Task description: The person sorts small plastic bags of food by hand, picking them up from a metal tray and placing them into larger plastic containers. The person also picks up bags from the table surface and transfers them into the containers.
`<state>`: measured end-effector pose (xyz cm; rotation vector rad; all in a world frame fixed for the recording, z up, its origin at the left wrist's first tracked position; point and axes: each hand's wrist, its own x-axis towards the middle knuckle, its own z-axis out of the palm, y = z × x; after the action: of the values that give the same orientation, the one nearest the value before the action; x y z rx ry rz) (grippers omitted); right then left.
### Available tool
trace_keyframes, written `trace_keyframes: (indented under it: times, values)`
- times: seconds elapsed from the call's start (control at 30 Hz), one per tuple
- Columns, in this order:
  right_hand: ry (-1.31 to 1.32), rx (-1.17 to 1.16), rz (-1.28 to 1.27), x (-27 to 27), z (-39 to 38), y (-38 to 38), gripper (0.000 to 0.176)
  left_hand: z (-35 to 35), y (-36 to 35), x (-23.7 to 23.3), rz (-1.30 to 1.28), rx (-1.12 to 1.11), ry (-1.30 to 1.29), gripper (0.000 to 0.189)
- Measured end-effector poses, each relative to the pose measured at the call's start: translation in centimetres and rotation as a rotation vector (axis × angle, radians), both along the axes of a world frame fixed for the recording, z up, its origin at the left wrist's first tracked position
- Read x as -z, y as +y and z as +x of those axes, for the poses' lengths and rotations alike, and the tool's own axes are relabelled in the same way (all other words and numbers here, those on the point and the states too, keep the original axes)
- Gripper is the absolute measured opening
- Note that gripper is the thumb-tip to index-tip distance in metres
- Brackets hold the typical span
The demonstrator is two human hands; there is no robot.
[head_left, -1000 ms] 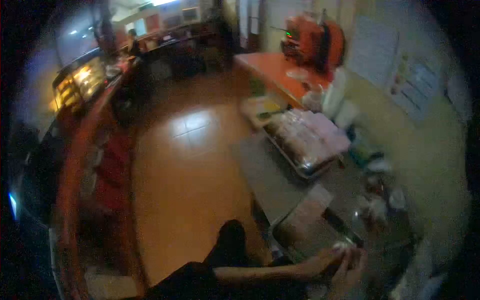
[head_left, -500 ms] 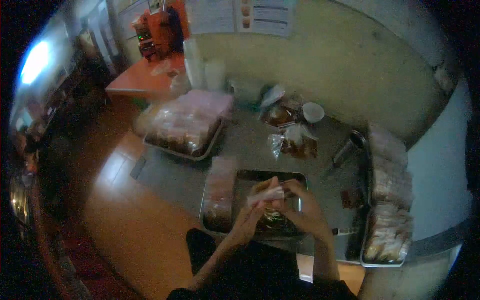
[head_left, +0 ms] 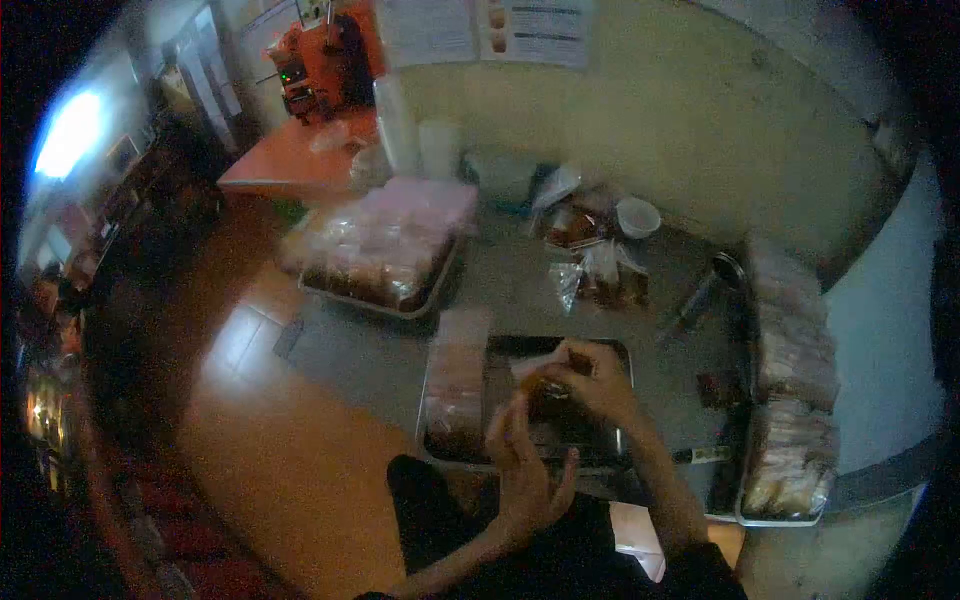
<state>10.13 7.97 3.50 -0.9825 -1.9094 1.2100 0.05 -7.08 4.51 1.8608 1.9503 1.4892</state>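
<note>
Dark rectangular metal tray (head_left: 590,437), near centre. Left hand (head_left: 535,485) has dropped nearer since earlier frame, open, fingers parted; packet contact unclear. Right hand (head_left: 597,385) pinches small pale film-wrapped packet (head_left: 527,372) above tray.

Over the tray (head_left: 508,348), the right hand (head_left: 600,385) pinches a small item (head_left: 540,382), too blurred to recognise, while the left hand (head_left: 532,482) is spread just below, beside a row of packets (head_left: 456,385).
</note>
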Motion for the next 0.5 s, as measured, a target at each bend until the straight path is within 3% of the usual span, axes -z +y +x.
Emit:
trace_keyframes:
  times: [0.1, 0.17, 0.3, 0.4, 0.5]
  values:
    - [0.004, 0.088, -0.008, 5.6, -2.3, 3.3, 0.018, -1.4, 0.8, 0.1, -0.249, 0.217, -0.103, 0.053]
    - [-0.069, 0.087, 0.006, 4.2, -4.1, 3.6, 0.022, -2.4, 2.9, 3.6, -0.282, 0.257, 0.008, 0.054]
    - [-0.039, 0.207, 0.280, 5.9, -5.5, 5.2, 0.028, -2.9, 6.7, 5.2, -0.495, 0.095, -0.092, 0.061]
    - [-0.130, 0.112, 0.262, 6.1, -5.8, 7.5, 0.024, -3.0, 7.5, 6.5, -0.509, 0.027, -0.159, 0.063]
    - [0.011, 0.055, 0.057, 5.2, -6.4, 8.4, 0.017, -3.2, 8.2, 7.4, -0.502, 0.081, -0.243, 0.063]
